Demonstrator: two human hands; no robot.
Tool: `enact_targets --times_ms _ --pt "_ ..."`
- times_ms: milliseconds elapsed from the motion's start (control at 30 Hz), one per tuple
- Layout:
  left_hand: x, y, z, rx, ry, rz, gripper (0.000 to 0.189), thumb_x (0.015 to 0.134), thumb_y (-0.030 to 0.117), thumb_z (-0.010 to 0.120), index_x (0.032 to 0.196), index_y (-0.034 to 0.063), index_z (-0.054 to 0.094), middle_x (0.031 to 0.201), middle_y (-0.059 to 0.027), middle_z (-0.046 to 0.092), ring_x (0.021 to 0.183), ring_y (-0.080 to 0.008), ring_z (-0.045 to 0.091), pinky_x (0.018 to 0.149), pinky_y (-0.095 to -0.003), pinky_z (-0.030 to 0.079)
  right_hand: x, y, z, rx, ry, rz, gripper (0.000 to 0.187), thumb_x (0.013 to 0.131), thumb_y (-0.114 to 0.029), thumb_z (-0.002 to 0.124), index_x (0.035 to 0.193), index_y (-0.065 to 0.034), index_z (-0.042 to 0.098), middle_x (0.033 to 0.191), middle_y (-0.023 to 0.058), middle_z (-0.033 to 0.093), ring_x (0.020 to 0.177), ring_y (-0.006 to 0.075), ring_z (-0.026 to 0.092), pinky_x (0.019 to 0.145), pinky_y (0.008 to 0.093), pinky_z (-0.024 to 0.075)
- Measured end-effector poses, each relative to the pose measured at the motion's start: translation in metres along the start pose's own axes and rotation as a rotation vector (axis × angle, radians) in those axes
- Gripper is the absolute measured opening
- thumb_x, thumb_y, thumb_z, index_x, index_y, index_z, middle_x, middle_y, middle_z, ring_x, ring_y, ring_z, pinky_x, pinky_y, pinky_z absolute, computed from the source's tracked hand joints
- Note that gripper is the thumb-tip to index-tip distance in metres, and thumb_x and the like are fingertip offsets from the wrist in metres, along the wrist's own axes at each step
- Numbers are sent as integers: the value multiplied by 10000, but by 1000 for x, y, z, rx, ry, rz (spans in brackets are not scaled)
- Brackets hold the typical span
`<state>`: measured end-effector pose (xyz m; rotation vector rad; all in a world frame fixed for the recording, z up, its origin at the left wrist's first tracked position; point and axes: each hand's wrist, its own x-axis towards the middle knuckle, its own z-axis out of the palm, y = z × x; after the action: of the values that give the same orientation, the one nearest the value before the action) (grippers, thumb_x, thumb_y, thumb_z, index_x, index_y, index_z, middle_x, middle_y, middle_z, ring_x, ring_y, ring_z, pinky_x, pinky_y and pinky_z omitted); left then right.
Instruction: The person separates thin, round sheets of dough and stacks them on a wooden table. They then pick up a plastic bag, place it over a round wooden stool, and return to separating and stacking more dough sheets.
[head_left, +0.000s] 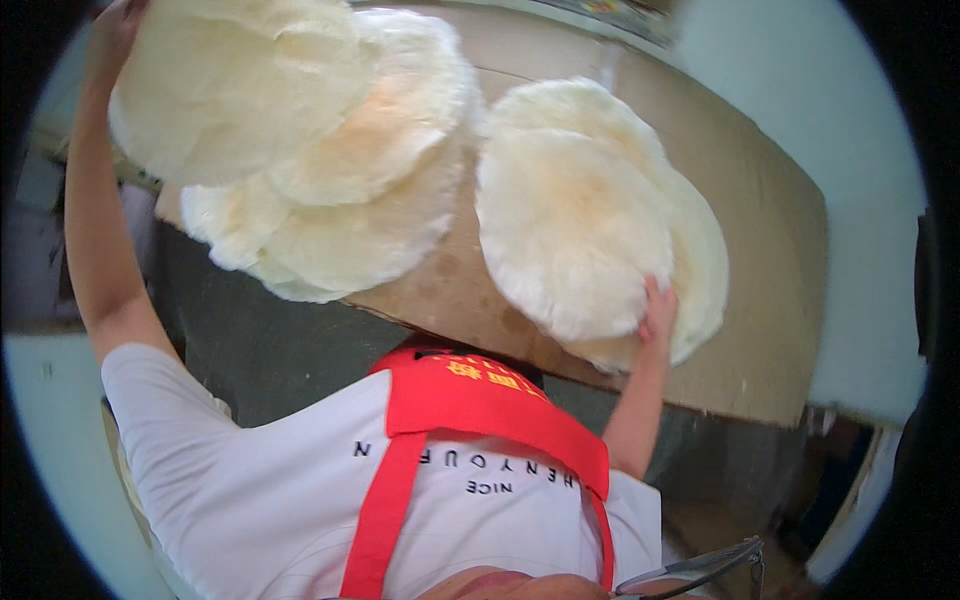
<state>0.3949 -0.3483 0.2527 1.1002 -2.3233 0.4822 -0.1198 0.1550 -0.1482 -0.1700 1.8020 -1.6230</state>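
Note:
My left hand (116, 30), cut by the top left edge of the view, grips the rim of a large thin, pale flatbread (240, 90). This sheet is raised and tilted over a loose pile of similar round flatbreads (360, 251), hiding part of it. On the right, my right hand (660, 309) has its fingers at the lower right rim of the top flatbread (581, 217) of a second pile. Another flatbread (701, 262) sticks out beneath it on the right. Where the fingers go under the rim cannot be seen.
Both piles lie on a brown cardboard sheet (757, 300) with several darker stains. Its front edge runs close to my red apron (495, 427). Dark floor (300, 352) shows below it, and a pale wall (862, 262) stands to the right.

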Motion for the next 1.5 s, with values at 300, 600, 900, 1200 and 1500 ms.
enact_targets --times_ms 300,600,900,1200,1500 --pt "-88 91 106 361 71 452 92 784 133 487 758 55 528 666 -89 513 608 -228 571 492 -295 468 -41 -12 -6 409 -361 -10 499 875 -338 429 1247 -19 334 1258 78 406 1143 205 393 959 354 314" --pt "-205 395 144 -944 -699 303 569 753 313 608 1226 78 397 1058 -175 522 941 -300 518 815 -374 412 -28 -1 8 495 -373 -15 519 868 -376 422 1278 -76 314 1304 67 357 1192 210 342 996 394 267" --pt "-209 546 171 -1286 -758 94 280 712 198 658 847 -23 555 813 -135 600 706 -218 598 617 -284 487 -36 -39 36 303 -359 -136 364 858 -339 487 1068 -48 428 939 29 554 810 100 548 658 242 468" --pt "-226 555 154 -1055 -560 282 307 703 186 619 894 -47 561 936 -173 575 827 -302 569 732 -331 463 -56 -34 26 342 -285 -38 228 840 -247 540 904 -28 526 801 26 562 701 82 537 616 221 477" --pt "-235 561 157 -1014 -541 272 291 721 184 600 896 -46 560 993 -200 551 853 -325 558 755 -342 456 -63 -46 22 200 -321 -88 105 825 -117 537 819 -15 559 768 15 558 656 84 530 642 222 471"
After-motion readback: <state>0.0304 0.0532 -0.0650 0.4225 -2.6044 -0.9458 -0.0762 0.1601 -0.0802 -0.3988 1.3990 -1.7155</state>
